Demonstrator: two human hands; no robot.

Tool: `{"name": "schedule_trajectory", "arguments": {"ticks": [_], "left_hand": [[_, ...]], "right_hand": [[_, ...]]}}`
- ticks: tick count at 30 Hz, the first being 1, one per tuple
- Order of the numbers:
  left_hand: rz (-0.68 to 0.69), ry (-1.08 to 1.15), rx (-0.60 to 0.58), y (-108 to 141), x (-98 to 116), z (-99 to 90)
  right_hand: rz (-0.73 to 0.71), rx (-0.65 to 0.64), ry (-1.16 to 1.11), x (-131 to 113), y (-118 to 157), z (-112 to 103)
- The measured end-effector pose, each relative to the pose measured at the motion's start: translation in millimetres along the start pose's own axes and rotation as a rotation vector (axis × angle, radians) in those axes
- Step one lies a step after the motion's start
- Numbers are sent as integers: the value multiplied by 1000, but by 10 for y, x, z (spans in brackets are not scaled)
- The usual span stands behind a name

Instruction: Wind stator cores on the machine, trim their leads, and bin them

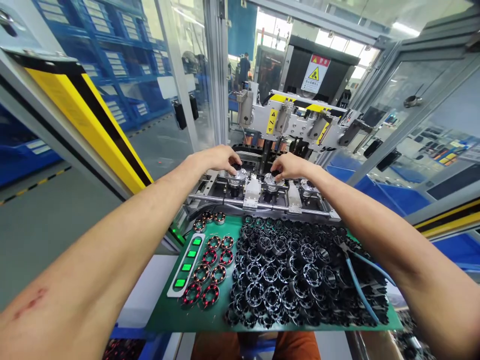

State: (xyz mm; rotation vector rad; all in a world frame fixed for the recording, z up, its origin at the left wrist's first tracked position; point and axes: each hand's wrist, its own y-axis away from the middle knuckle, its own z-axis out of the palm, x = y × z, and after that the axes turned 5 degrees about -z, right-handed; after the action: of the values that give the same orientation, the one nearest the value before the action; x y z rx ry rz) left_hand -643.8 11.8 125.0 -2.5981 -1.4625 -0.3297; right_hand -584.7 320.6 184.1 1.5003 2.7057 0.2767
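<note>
My left hand [224, 158] reaches into the machine, its fingers closed around a small black round piece on top of the left metal winding fixture [235, 178]. At the middle fixture [273, 183], my right hand [290, 165] grips a similar black round piece with thumb and fingers. The fingers partly cover both pieces, so their exact shape is hidden. A third fixture [308, 189] stands to the right, under my right forearm. Nearer to me, many black stator cores [270, 272] are stacked on a green board [219, 320]. Several copper-wound stators [210, 296] lie left of them.
Blue-handled pliers [358, 285] rest on the stacked cores. A strip with several green-lit buttons [186, 267] lies at the board's left. Behind the fixtures hangs the machine head [292, 120]. Yellow-and-black posts [86, 125] flank the opening. A person [244, 67] stands far back.
</note>
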Motion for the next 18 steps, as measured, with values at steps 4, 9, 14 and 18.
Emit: {"name": "schedule_trajectory", "arguments": {"ticks": [4, 9, 14, 18], "left_hand": [[-5, -61, 130, 303, 212, 151], [-57, -39, 343, 833, 490, 767], [-109, 24, 401, 944, 548, 1037], [-108, 42, 456, 958, 563, 989]], "right_hand": [[29, 12, 23, -113, 105, 78], [102, 104, 53, -408, 495, 651], [152, 73, 0, -517, 624, 917], [161, 131, -23, -565, 554, 869]]}}
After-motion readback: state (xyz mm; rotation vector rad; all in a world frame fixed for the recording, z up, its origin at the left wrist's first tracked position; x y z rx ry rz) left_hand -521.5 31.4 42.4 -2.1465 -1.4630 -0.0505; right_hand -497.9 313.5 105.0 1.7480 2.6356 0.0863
